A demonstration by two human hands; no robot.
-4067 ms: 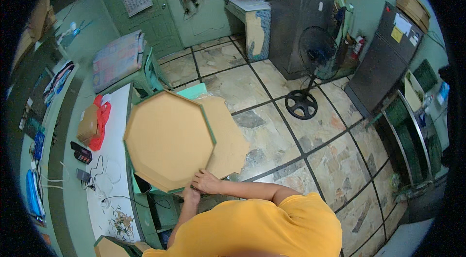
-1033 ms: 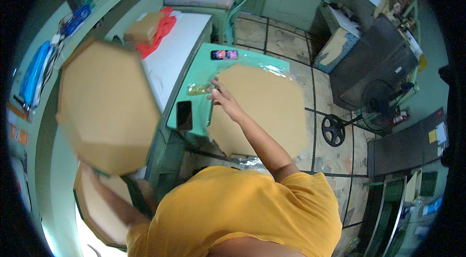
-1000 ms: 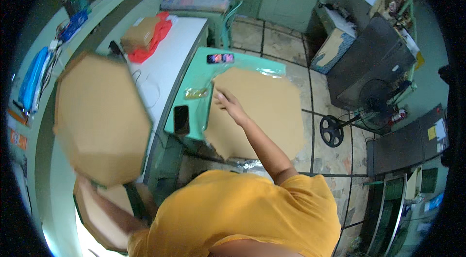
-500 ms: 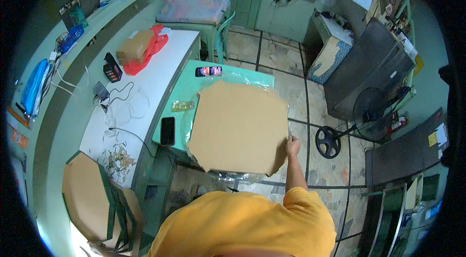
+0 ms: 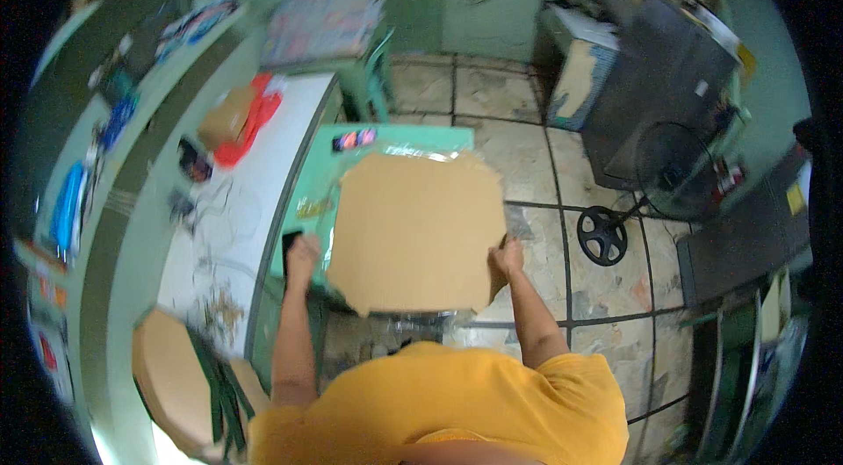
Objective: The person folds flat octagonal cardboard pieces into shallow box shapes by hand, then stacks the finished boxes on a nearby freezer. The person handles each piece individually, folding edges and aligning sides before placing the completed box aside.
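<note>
A large brown cardboard sheet with cut corners lies on the small green table, over clear plastic. My right hand is closed round the sheet's right edge near its front corner. My left hand is over the table's left side, against a black phone that it partly covers. Motion smears the left fingers, so their grip is unclear. Just beyond the left hand lies a roll of clear yellowish tape. Another phone with a lit screen rests near the table's far edge.
On the left runs a long white counter with a brown box, red plastic, cables and small scraps. Green-edged cardboard pieces stand at its near end. A floor fan stands at right.
My left hand has come from the cardboard pieces at lower left to the black phone. My right hand stays on the sheet's edge. The whole view has shifted and blurred.
</note>
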